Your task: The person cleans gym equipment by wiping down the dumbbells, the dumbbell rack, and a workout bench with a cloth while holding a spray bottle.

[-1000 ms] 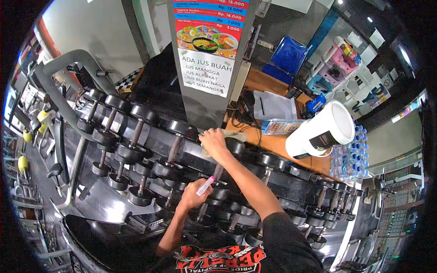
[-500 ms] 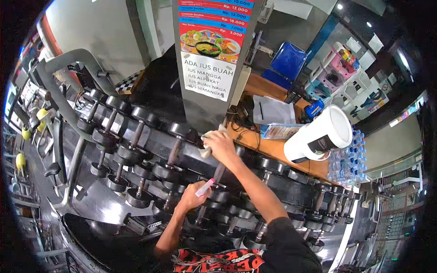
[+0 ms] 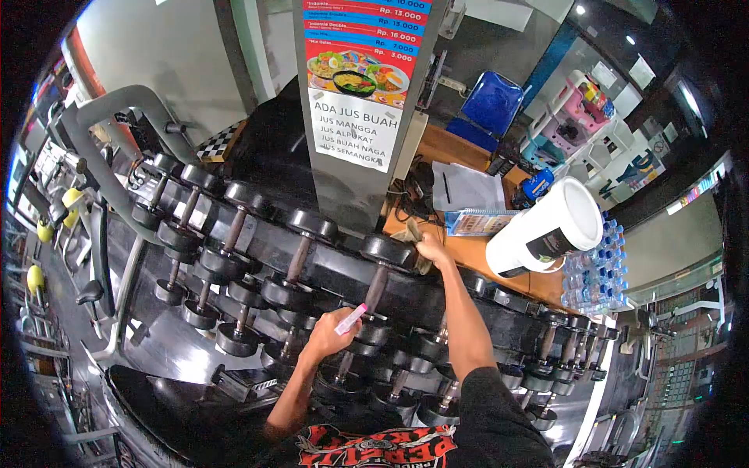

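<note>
The right hand [image 3: 431,251] grips a cloth [image 3: 411,232] against a dumbbell [image 3: 388,251] at the rack's [image 3: 328,269] top edge. The left hand [image 3: 331,334] is closed around a pink-capped spray bottle [image 3: 350,319]. A hard wipe could likely roll that dumbbell off.

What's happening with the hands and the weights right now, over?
Left hand shut on a small pink-tipped bottle. Right hand shut on a cloth, pressed by the top-row dumbbell. Nothing blocking either hand.

white tub [image 3: 550,228] and blue chair [image 3: 493,101] behind wooden counter [image 3: 468,249].
</note>
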